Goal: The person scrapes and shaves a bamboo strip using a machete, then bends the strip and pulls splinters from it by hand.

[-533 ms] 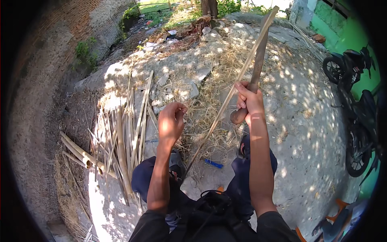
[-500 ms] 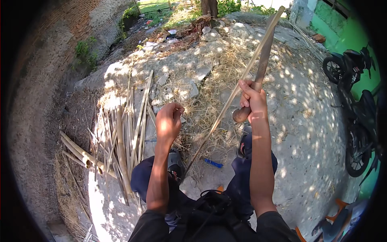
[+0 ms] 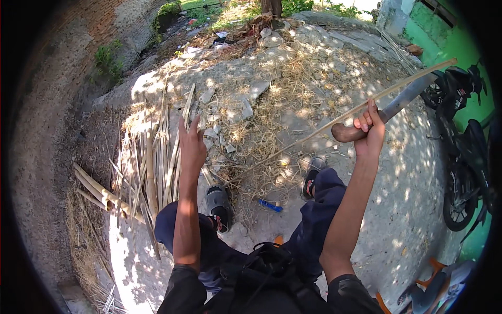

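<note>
My right hand [image 3: 372,130] is wrapped round the curved wooden handle of a machete [image 3: 410,98], its blade pointing up to the right. Along the blade runs a long thin bamboo strip [image 3: 314,135], pinched under the fingers of that same hand. The strip slants down to the ground between my feet. My left hand [image 3: 192,146] holds nothing; its fingers are apart and raised. Beneath and beside it lies a pile of split bamboo strips [image 3: 150,175]. Several thicker bamboo poles [image 3: 97,186] stick out at the pile's left.
A blue object [image 3: 270,205] lies between my shoes. Dry shavings [image 3: 293,78] and broken stones [image 3: 257,90] cover the ground ahead. Motorcycles [image 3: 460,172] stand by the green wall [image 3: 426,36] at right. A brick wall [image 3: 78,31] runs along the left, and a tree trunk [image 3: 271,7] stands at the back.
My right hand has swung right with the machete and strip, which now lean further over to the right. My left hand has moved left and its curled fingers have spread.
</note>
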Demonstrator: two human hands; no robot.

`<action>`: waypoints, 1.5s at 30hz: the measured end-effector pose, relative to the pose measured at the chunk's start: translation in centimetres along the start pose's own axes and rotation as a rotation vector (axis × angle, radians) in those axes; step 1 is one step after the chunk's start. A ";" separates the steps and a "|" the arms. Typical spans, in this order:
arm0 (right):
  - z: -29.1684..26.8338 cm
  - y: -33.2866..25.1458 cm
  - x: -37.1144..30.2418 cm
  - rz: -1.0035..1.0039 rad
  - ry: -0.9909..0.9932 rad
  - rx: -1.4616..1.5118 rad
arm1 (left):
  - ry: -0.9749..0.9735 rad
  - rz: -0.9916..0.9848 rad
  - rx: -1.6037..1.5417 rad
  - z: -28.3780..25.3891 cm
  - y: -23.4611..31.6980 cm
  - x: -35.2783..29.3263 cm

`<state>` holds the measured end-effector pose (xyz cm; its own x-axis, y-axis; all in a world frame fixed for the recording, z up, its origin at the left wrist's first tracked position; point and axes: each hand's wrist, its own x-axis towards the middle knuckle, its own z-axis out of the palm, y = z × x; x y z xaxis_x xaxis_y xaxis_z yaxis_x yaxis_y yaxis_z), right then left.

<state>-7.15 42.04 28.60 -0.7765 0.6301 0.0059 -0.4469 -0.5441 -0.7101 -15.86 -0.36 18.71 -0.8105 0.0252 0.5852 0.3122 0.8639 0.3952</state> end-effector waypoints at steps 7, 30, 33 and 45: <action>0.1 1.5 0.1 0.061 -0.085 0.044 | -0.614 0.051 -0.532 1.1 6.7 -0.8; 1.9 3.1 -1.7 -0.231 0.071 -0.619 | -0.399 -0.154 -0.573 -4.3 8.6 -0.3; 3.3 6.0 -3.5 -0.124 -0.180 -0.775 | -0.357 -0.075 -0.471 -4.3 7.6 -0.7; 5.9 13.7 -9.0 -0.163 -0.559 -1.201 | -0.378 0.029 -0.302 -3.5 7.3 -1.0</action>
<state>-8.92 25.69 22.99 -0.9574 0.1738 0.2305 -0.1096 0.5197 -0.8473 -11.06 4.16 23.49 -0.9051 0.2768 0.3229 0.4221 0.6767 0.6032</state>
